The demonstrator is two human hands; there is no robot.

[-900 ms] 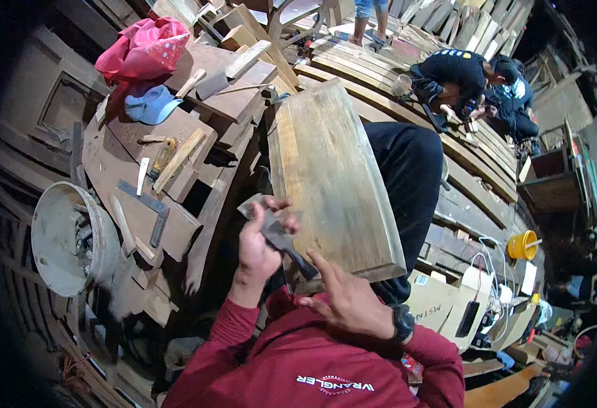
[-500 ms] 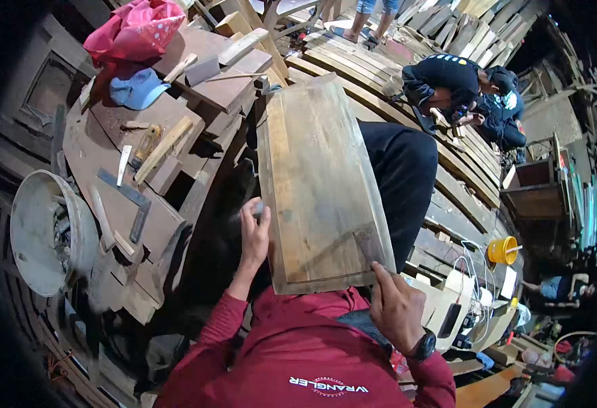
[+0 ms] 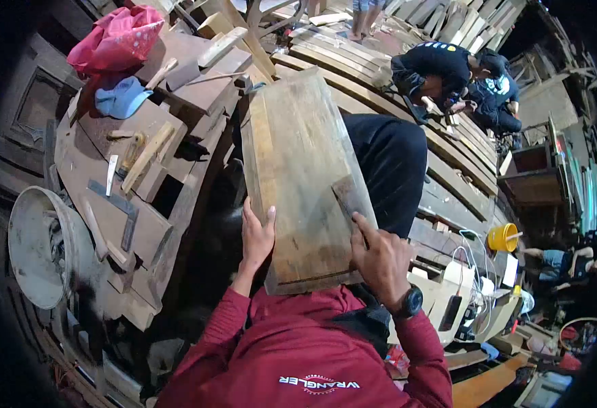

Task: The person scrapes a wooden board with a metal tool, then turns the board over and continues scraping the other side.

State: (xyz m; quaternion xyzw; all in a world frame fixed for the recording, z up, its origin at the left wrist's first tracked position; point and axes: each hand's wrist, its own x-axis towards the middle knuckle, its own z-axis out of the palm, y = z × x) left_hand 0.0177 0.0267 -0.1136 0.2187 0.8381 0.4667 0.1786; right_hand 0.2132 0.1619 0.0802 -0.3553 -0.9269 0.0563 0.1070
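Note:
A wooden panel (image 3: 302,156) with bevelled edges lies across my lap, its near end against my red sweatshirt. My left hand (image 3: 258,234) rests at the panel's left edge, fingers and thumb apart, steadying that side. In my right hand (image 3: 383,262) is a flat scraper blade (image 3: 353,197), gripped with the index finger stretched along it. The blade lies on the right part of the panel's face. A dark smudged strip runs along the panel's near end.
On the bench at left are a blue cap (image 3: 123,97), a pink bag (image 3: 117,39), a metal square (image 3: 123,207) and wooden-handled tools. A white bucket (image 3: 74,245) stands beside it. Two people crouch on planks at upper right, near a yellow bucket (image 3: 502,237).
My right hand and the scraper have moved up the panel, away from its near end. The whole view has shifted slightly, and the panel appears a little further left.

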